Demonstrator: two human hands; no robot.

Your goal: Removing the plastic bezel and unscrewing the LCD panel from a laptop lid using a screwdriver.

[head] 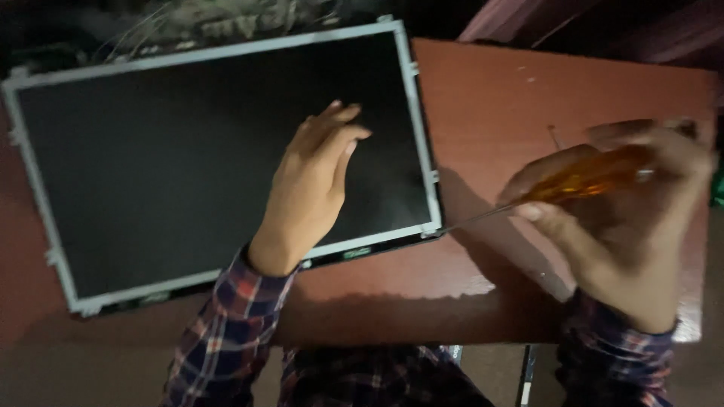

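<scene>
A dark rectangular display panel (211, 158) in a silver metal frame is laid flat on the reddish-brown table (498, 98). The left hand (309, 188) is rested open on the panel's dark face, fingers loosely extended. To the panel's right, an orange-handled screwdriver (581, 177) is gripped by the closed right hand (626, 218), its tip brought to the panel's lower right corner.

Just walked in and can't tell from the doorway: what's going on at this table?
A person in a plaid shirt is working on a bare, dark flat display panel with a silver metal frame, lying on a reddish-brown wooden table. The left hand rests flat on the panel's glass. The right hand grips a screwdriver with a translucent orange handle, its thin shaft angled toward the panel's lower right corner, the tip right at the frame.
</scene>
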